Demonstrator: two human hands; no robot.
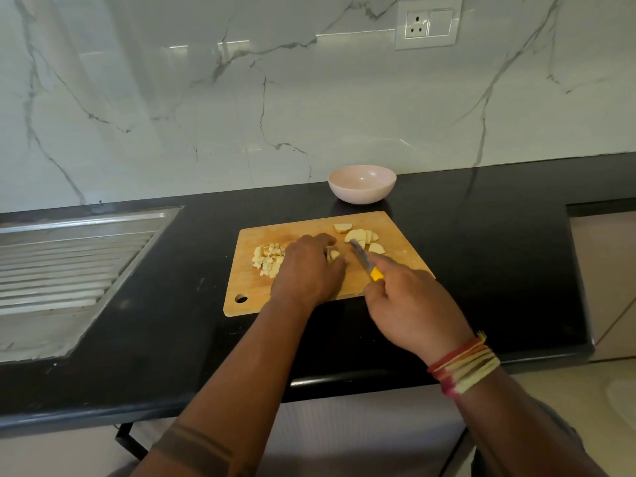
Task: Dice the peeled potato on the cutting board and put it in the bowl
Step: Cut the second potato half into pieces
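Both forearms were bare to the lower frame edge — no sleeves, gloves or rings seen. The right hand [411, 306] carried a stack of thread bands [464, 368] at the wrist: red strands nearest the hand, then orange, then pale yellow and cream, with a dark maroon patch on the underside and a frayed end sticking up. Well behind the left hand [309, 270], up the forearm from it, two dark parallel bands [198, 445] crossed the arm — tattoo or marking, not determinable.

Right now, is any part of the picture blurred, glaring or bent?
Head view: the knife blade is motion-blurred; the marble wall carries bright glare streaks; the counter edge bows from the wide lens; the bowl and board look sharp.
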